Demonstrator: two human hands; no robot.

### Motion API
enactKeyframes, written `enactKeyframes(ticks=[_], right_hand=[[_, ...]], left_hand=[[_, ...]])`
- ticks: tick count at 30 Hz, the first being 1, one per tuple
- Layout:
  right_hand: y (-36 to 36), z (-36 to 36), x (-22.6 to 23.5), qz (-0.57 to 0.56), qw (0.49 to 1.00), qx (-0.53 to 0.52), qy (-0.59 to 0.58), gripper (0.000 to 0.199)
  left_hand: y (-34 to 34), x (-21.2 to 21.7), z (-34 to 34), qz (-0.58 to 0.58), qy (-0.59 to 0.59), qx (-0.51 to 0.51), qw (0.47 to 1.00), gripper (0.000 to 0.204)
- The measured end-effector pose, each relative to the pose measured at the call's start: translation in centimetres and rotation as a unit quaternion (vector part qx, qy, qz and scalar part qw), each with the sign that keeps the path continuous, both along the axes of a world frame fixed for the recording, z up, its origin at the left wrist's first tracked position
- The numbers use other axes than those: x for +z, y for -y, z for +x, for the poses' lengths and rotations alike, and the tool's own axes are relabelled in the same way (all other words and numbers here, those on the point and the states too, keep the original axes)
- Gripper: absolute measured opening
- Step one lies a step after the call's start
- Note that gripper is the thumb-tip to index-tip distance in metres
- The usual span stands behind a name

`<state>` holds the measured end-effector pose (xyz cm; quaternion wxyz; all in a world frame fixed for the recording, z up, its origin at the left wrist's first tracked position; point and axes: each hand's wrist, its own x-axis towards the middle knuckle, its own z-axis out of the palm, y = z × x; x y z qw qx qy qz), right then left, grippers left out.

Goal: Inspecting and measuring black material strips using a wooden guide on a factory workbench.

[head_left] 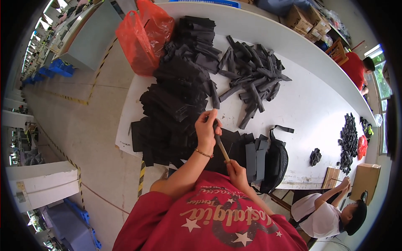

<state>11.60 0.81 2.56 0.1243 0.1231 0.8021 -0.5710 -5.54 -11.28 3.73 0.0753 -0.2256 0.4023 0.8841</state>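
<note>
My left hand [206, 133], with a beaded bracelet at the wrist, is closed at the near edge of the table. Its fingers grip a black fabric tube [216, 129] that sits around the upper end of a light wooden stick [223, 149]. My right hand [238, 175] is closed around the stick's lower end, close to my red shirt. Just beyond my left fingertips is the end of a dark strip [214, 97]. To the left lies a long heap of flat black fabric pieces [169, 102]. Farther off is a loose pile of narrow black tubes [256, 71].
A red plastic bag [144, 39] stands at the table's far left corner. Right of my hands lie a black waist bag [276, 161] and stacked dark strips [256, 157]. One person [322, 213] sits at the right, another [356, 71] beyond the raised table edge.
</note>
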Motion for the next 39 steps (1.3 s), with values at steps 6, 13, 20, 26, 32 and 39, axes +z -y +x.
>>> enactKeyframes(ticks=[6, 13, 20, 26, 32, 39], right_hand=[[-3.1, 3.2, 3.3, 0.004, 1.000, 0.018, 0.017, 0.017], [-1.8, 1.0, 3.4, 0.006, 0.999, -0.040, 0.006, 0.015], [-2.0, 4.0, 4.3, 0.017, 0.996, 0.072, 0.055, 0.015], [-4.2, 2.6, 5.9, 0.116, 0.992, 0.055, 0.001, 0.017], [0.4, -7.2, 5.6, -0.067, 0.968, -0.162, -0.179, 0.011], [-3.0, -10.5, 5.1, -0.195, 0.966, -0.153, -0.069, 0.012]], left_hand=[[-0.5, -0.6, 0.8, 0.000, 0.033, -0.069, 0.997, 0.027], [-1.5, 2.1, 2.8, 0.174, 0.113, -0.103, 0.973, 0.056], [5.1, -0.5, -3.1, 0.075, -0.011, 0.022, 0.997, 0.039], [1.7, -1.3, -1.3, 0.176, 0.074, 0.040, 0.981, 0.035], [-1.9, -0.1, 0.8, 0.136, 0.099, 0.012, 0.986, 0.028], [1.8, 1.3, -1.2, -0.315, -0.303, -0.172, 0.883, 0.041]])
